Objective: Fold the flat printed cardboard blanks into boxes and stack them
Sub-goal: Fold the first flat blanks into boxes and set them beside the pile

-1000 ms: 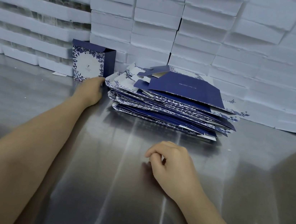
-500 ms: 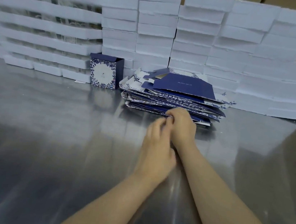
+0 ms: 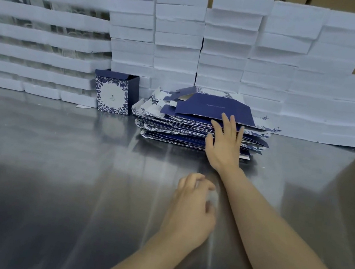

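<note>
While the right hand (image 3: 224,140) is laid with straight, spread fingers (image 3: 232,121) against the near face of the pile of flat blanks (image 3: 187,124), nothing is yet gripped by it; the fingertips reach the near edge of the top blank (image 3: 216,110), a dark blue sheet that sits slightly askew on the heap. The left hand (image 3: 191,210) is held over the bare steel of the bench (image 3: 52,185), nearer the front edge, with its fingers loosely curled and nothing in them. The pile lies toward the back edge of the bench, close to the wall of white foam trays (image 3: 228,50), and one folded box (image 3: 115,92) stands upright just to its left, apart from it.

A single blank appears to be about to be taken. It is judged best that only the uppermost sheet be separated: the fingertips should be slid under its near edge and the thumb brought down on top, so that one layer alone is pinched. Because the sheets are splayed and overlapping, a neighbour may be dragged along or the heap pushed back against the trays; the pile could be steadied by the free left hand. The blank should then be drawn toward the front edge, where open bench is available for folding.
</note>
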